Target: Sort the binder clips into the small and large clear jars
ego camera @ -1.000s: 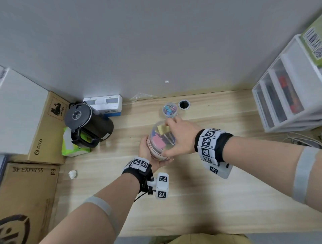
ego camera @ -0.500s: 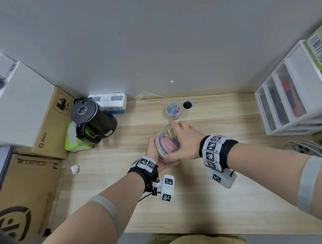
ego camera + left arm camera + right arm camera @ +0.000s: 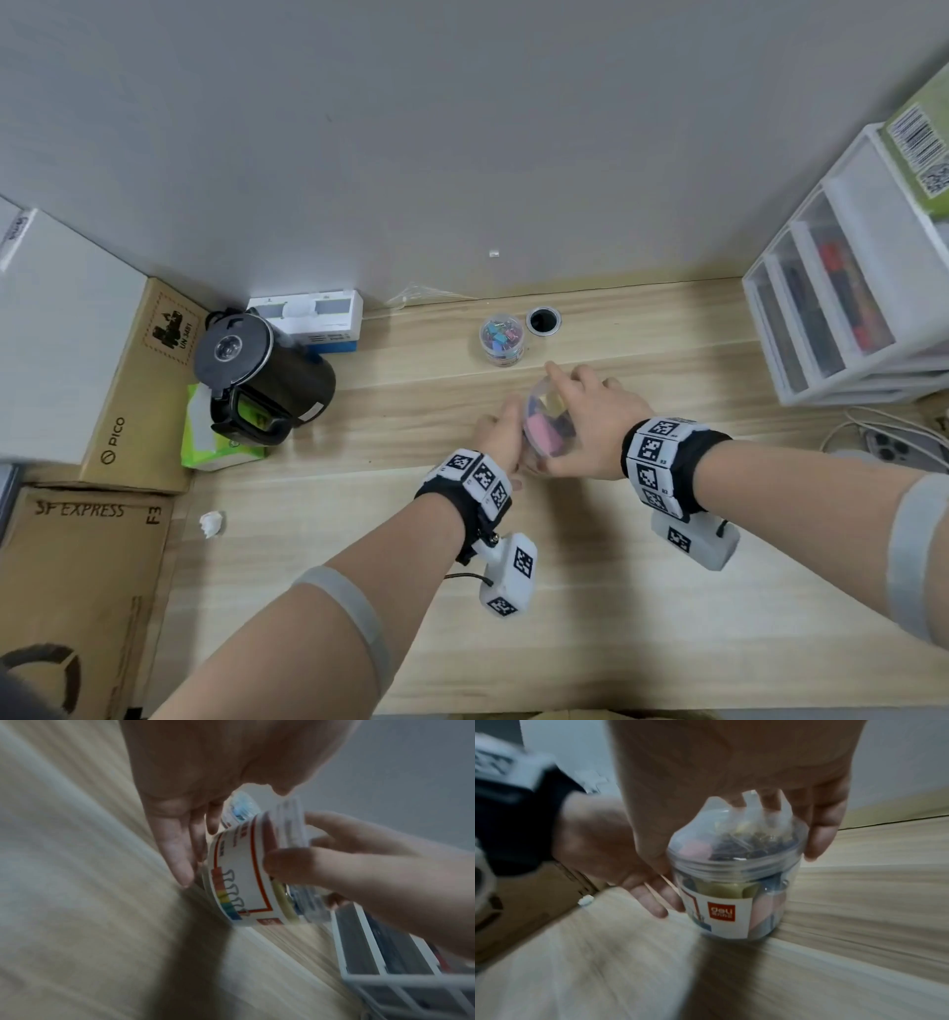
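The large clear jar (image 3: 545, 429), lidded and holding pink, yellow and dark binder clips, stands on the wooden desk (image 3: 590, 591) between my hands. My right hand (image 3: 590, 411) grips its lid from above, thumb on one side and fingers on the other (image 3: 818, 833). My left hand (image 3: 499, 436) rests against the jar's left side with straight fingers (image 3: 177, 850) pointing down at the desk. The jar's white label (image 3: 721, 912) faces the right wrist view. The small clear jar (image 3: 501, 339), full of small coloured clips, stands farther back near the wall.
A black kettle (image 3: 262, 380) and a green tissue pack (image 3: 215, 447) sit at the left beside cardboard boxes (image 3: 133, 390). A cable hole (image 3: 543, 321) lies next to the small jar. White drawers (image 3: 842, 318), cables and a phone (image 3: 883, 444) fill the right.
The large jar has moved right and come down onto the desk. My left hand has shifted from cupping it underneath to lying against its side. My right hand stays on the lid.
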A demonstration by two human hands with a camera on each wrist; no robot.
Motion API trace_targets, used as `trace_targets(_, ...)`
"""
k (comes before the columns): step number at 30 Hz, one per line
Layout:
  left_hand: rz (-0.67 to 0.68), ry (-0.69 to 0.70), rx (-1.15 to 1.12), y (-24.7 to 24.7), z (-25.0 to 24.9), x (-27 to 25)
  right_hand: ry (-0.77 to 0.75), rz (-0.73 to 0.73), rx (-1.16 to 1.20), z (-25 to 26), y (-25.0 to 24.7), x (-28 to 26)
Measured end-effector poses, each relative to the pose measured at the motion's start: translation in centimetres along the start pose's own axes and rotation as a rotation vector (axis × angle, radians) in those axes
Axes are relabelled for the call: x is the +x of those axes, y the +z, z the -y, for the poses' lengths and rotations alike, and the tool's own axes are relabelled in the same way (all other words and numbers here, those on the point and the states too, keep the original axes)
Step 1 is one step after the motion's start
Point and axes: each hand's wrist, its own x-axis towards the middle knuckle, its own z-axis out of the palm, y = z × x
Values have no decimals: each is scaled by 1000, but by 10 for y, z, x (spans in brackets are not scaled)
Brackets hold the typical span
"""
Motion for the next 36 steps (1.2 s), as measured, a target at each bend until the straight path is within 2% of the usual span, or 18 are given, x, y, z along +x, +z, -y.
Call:
trace_targets(4,-42,235,255,21,-15,5,106,-105,-93,-21,3,15)
trace_targets(8,-14,477,499,31,-25,13,116,-85,-174,-37,-3,34)
trace_targets(13,22,610,887,28,-29,31,77,-73,-194,-56,-8,65)
trace_targets(19,16,599,1059,31,-59,47,49,-62,-189,-63,-22,100)
trace_targets(28,21,614,1095,30,-60,51,35,-40,-192,-65,-28,102)
trace_targets(33,129,519,1192,20,-80,50,48,74,-243,-59,-46,99)
trace_targets(36,124,472,1159,12,-93,44,21,85,-276,-52,-70,89)
